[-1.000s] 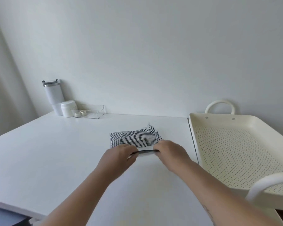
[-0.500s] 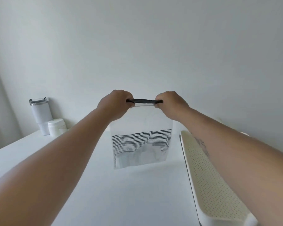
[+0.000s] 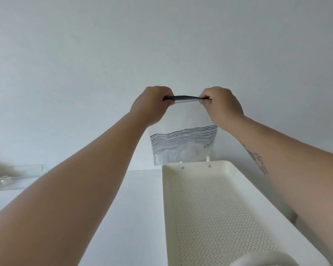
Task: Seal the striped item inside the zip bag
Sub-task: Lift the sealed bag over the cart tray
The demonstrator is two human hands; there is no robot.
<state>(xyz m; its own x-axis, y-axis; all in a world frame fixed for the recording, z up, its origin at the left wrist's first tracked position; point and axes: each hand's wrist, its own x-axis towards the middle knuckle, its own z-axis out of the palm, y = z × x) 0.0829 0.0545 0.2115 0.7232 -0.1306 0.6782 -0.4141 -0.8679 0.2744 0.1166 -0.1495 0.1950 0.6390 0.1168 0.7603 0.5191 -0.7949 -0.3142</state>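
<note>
A clear zip bag with a dark zip strip along its top hangs upright in the air in front of the wall. The black-and-white striped item sits in the bag's lower half. My left hand pinches the left end of the zip strip, and my right hand pinches the right end. The strip is stretched flat between them. The bag's bottom edge hangs just above the far rim of a tray.
A cream perforated tray with handles fills the lower right, on a white table. A clear plastic box stands at the far left against the wall.
Both hands lifted the bag off the table and hold it up by the zip strip. They have shifted right, so the bag now hangs over the tray's far end.
</note>
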